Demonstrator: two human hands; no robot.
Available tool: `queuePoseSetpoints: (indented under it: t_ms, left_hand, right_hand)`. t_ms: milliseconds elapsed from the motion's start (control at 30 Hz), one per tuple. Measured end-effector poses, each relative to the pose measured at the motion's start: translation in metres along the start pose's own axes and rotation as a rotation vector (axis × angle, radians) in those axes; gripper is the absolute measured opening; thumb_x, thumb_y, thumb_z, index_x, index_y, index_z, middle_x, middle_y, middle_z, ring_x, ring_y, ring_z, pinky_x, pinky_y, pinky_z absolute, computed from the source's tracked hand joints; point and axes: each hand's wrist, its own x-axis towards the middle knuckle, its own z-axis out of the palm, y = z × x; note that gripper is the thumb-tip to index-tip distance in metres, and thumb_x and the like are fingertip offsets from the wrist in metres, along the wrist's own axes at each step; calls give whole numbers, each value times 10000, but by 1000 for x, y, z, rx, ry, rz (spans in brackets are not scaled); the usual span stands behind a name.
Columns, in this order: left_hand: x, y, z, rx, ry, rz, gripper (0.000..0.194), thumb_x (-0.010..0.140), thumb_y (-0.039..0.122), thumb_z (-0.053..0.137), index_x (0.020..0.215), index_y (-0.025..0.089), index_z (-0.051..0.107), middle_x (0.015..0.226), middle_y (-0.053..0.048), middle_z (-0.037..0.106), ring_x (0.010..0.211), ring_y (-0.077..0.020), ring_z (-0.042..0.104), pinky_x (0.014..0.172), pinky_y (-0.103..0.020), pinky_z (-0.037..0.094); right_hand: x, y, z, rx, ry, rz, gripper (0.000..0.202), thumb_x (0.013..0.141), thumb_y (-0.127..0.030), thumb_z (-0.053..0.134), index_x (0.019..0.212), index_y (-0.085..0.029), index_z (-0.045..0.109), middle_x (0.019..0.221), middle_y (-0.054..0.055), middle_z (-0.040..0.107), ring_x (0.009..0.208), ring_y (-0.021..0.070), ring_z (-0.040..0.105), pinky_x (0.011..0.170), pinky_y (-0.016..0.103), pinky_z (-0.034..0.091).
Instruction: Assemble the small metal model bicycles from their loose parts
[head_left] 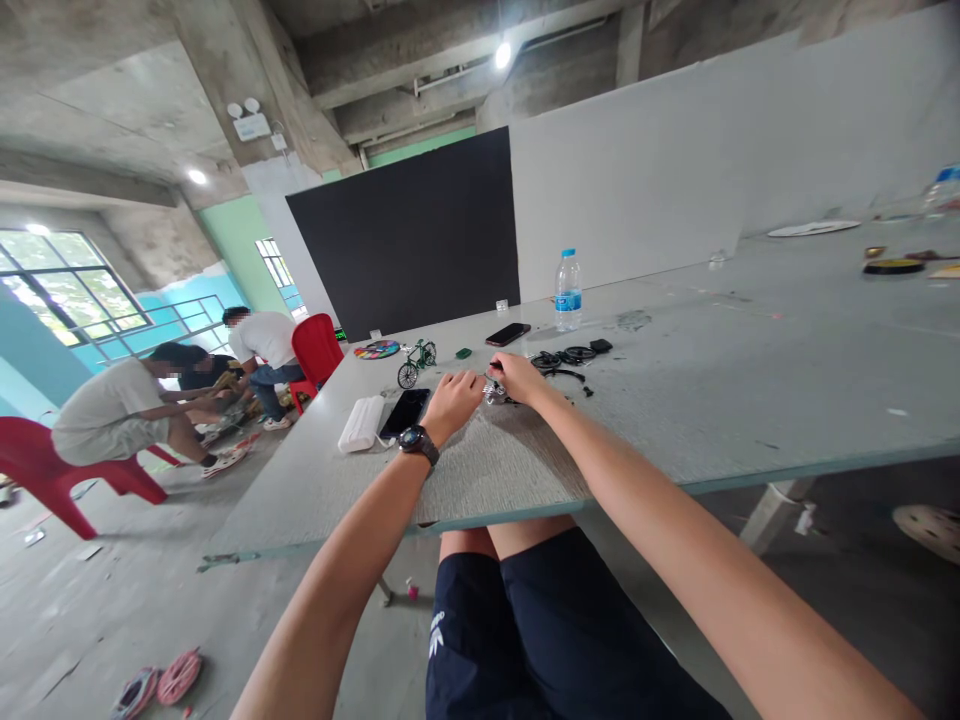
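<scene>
Both of my hands meet over the grey table (697,380), around small silvery metal parts (495,392). My left hand (456,402), with a dark watch on its wrist, has its fingers curled at the left side of these parts. The fingers of my right hand (516,378) are pinched on a small dark piece too small to name. Just beyond my right hand lie black model wheels (577,355) and other thin black parts. A small green model bicycle (416,363) stands upright to the left, beyond my left hand.
A phone (406,413) and a white power bank (362,424) lie left of my left hand. Farther back are another phone (508,334), a water bottle (568,290) and a colourful disc (376,349). People sit on red chairs (316,350) at the left.
</scene>
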Motion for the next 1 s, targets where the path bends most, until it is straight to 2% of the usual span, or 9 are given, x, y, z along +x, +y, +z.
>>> queuePoseSetpoints:
  t_ms: [67, 167, 267, 367, 533, 733, 867, 1000]
  left_hand:
    - [0, 0, -1, -5, -11, -14, 195, 1003, 193, 444, 1072, 144, 620, 1053, -126, 636, 964, -243, 603, 794, -362, 419]
    - [1, 1, -3, -32, -16, -35, 188, 998, 206, 461, 1091, 149, 615, 1062, -125, 632, 986, -246, 605, 813, -354, 429]
    - [1, 0, -4, -73, -21, -53, 188, 991, 231, 487, 1113, 159, 611, 1062, -121, 631, 1007, -249, 603, 843, -353, 437]
    - [0, -1, -3, -102, -17, -64, 203, 989, 255, 497, 1130, 162, 608, 1070, -119, 627, 1018, -251, 600, 858, -355, 444]
    - [-2, -5, 1, -172, 33, -127, 243, 1004, 313, 477, 1138, 168, 620, 1067, -110, 636, 1005, -234, 614, 873, -337, 452]
    - [-3, -6, 6, -270, 55, -202, 287, 1017, 345, 451, 1150, 179, 644, 1076, -110, 648, 952, -217, 645, 821, -310, 464]
    - [-3, -7, 8, -423, 105, -288, 267, 1001, 348, 492, 1132, 184, 657, 1063, -102, 668, 911, -207, 651, 789, -300, 475]
    - [-2, -11, 11, -656, 199, -385, 209, 973, 333, 551, 1053, 185, 675, 1012, -87, 703, 923, -202, 653, 821, -302, 489]
  right_hand:
    - [1, -4, 1, 108, 32, -49, 245, 1007, -303, 463, 1123, -171, 634, 1058, 89, 732, 973, 202, 662, 797, 256, 437]
    - [2, -7, 3, 223, 76, -95, 273, 1008, -292, 445, 1126, -178, 663, 1111, 90, 730, 1032, 212, 652, 859, 262, 440]
    - [3, -6, 5, 203, 104, -106, 340, 1022, -335, 409, 1052, -164, 702, 1094, 113, 729, 1051, 238, 643, 885, 281, 435]
    - [4, -5, 6, 175, 120, -126, 366, 1020, -348, 406, 982, -152, 712, 1025, 119, 729, 992, 242, 645, 845, 284, 431]
    - [4, -7, 6, 172, 149, -79, 354, 1019, -330, 392, 1003, -136, 687, 983, 120, 726, 905, 227, 637, 773, 276, 404]
    - [4, -8, 7, 171, 147, -44, 362, 1025, -352, 371, 1003, -139, 663, 959, 116, 720, 863, 220, 630, 732, 272, 376]
    - [3, -8, 6, 171, 142, -37, 370, 1027, -383, 366, 1016, -146, 651, 892, 96, 715, 807, 216, 624, 683, 271, 355]
    - [2, -10, 5, 164, 119, -46, 372, 1025, -390, 378, 1009, -144, 657, 901, 102, 722, 789, 214, 621, 672, 271, 350]
